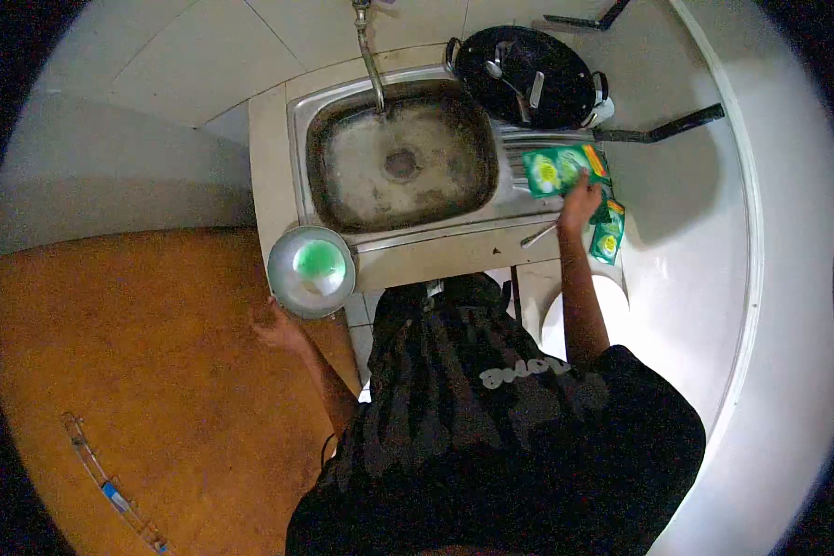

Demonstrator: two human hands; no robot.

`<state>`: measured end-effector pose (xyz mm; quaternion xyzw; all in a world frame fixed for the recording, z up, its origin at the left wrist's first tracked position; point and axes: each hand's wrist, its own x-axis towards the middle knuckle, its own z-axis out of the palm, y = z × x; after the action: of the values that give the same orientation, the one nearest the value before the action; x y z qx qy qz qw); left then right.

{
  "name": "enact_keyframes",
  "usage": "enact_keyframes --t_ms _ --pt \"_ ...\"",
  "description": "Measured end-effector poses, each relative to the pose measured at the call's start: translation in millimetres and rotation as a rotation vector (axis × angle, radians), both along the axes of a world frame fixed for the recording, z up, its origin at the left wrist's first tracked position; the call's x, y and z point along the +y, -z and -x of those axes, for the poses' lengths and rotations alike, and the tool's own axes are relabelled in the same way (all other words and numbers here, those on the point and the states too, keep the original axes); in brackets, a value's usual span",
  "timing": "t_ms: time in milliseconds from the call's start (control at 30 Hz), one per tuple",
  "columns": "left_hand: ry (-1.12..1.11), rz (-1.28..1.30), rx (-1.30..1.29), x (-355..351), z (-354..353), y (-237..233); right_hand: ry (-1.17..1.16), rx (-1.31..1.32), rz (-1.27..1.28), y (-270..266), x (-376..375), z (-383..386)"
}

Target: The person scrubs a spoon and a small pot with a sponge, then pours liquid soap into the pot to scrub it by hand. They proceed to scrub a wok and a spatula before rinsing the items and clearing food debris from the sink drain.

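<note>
My left hand (280,328) is beside a round metal bowl (284,255), fingers apart, with a fingertip at the lower left rim. Inside the bowl are something bright green and something whitish. The bowl covers the counter's front left corner. On the right, my right hand (580,202) grips a green packet (549,172) with yellow and white print, above the ribbed drainboard. A second green packet (609,233) lies by that wrist. Near the forearm, a light thin handle (537,237) rests on the counter edge; its other end cannot be made out.
A stained steel sink (343,199) with a tap (371,69) above it lies between my hands. Behind the drainboard (519,204) sits a dark two-handled pan (565,65) holding spoons and other utensils. A black wall bracket (663,130) juts out at the right. Below is a white bucket-like thing (612,301).
</note>
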<state>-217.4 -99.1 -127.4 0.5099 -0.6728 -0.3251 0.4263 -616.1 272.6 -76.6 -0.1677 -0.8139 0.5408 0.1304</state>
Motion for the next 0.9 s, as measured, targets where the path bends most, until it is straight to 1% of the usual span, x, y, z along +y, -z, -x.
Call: enact_keyframes --t_ms 33,67,100,133,200,233,300,333,400,433,467,500,533,567,600,633,667,733,767,800,833,867,900 --pt "-0.003 -0.166 0.03 -4.8 -10.7 9.6 -0.011 -0.004 0.004 18.0 21.4 10.3" --pt "0.023 -0.384 0.075 -7.4 -19.9 15.8 0.028 -0.109 0.243 38.7 41.3 21.0" --pt "0.038 -0.582 0.117 -7.3 -26.1 17.1 0.066 -0.21 0.481 42.4 44.4 29.7" --pt "0.064 -0.709 0.138 -4.6 -29.0 20.3 0.049 -0.215 0.489 48.1 45.4 34.8" --pt "0.097 -0.863 0.134 5.0 -30.2 25.7 -0.116 0.341 0.803 55.6 47.9 34.5" --pt "0.105 -0.886 0.132 12.0 -29.9 25.3 -0.125 0.329 0.816 54.8 44.6 28.5" --pt "0.13 -0.905 0.149 20.8 -26.7 25.1 0.031 0.324 0.133 50.3 29.2 7.5" --pt "0.185 -0.882 0.307 25.2 -22.2 24.9 0.108 0.317 -0.215 44.0 20.7 -3.9" --pt "0.197 -0.82 0.317 26.9 -15.6 35.1 -0.2 0.403 0.041 26.8 -10.2 -33.5" --pt "0.205 -0.77 0.322 27.0 -18.6 43.7 -0.328 0.374 0.088 32.0 -24.8 -42.3" --pt "0.205 -0.768 0.315 34.2 -5.4 27.7 -0.456 0.344 0.134 40.8 -37.4 -51.8" --pt "0.216 -0.798 0.294 38.5 14.3 8.6 -0.617 0.232 0.087 49.1 -50.9 -57.1" --pt "0.229 -0.83 0.276 33.7 26.4 5.1 -0.776 0.118 0.036 51.4 -66.5 -59.3" --pt "0.123 -0.839 0.12 21.7 34.9 19.8 -0.985 -0.005 0.166 54.4 -85.0 -61.2" --pt "0.129 -0.838 0.118 13.6 47.4 23.4 -1.19 -0.132 0.299 55.6 -102.5 -59.3" --pt "0.265 -0.863 0.166 8.1 63.6 26.7 -1.183 -0.127 0.299 68.9 -117.2 -52.7" --pt "0.401 -0.888 0.211 4.5 78.2 31.4 -1.359 -0.302 0.35 89.5 -132.1 -47.9" --pt "0.437 -0.875 0.099 23.4 134.7 -27.8 -1.526 -0.481 0.391 96.5 -153.2 -42.1" --pt "0.558 -0.842 0.135 20.4 151.0 -17.9 -1.371 -0.644 0.505 87.2 -164.6 -37.5" --pt "0.678 -0.806 0.17 12.2 163.8 0.9 -1.271 -0.691 0.532 87.5 -174.6 -31.9" --pt "0.804 -0.619 0.121 -0.9 173.1 35.8 -1.185 -0.642 0.486 96.0 -181.0 -27.1" --pt "0.809 -0.636 0.097 -7.5 189.2 54.3 -1.118 -0.576 0.407 106.5 -186.9 -21.3" --pt "0.788 -0.68 0.068 -10.4 203.1 61.7 -1.066 -0.523 0.333 118.3 -191.1 -15.0"
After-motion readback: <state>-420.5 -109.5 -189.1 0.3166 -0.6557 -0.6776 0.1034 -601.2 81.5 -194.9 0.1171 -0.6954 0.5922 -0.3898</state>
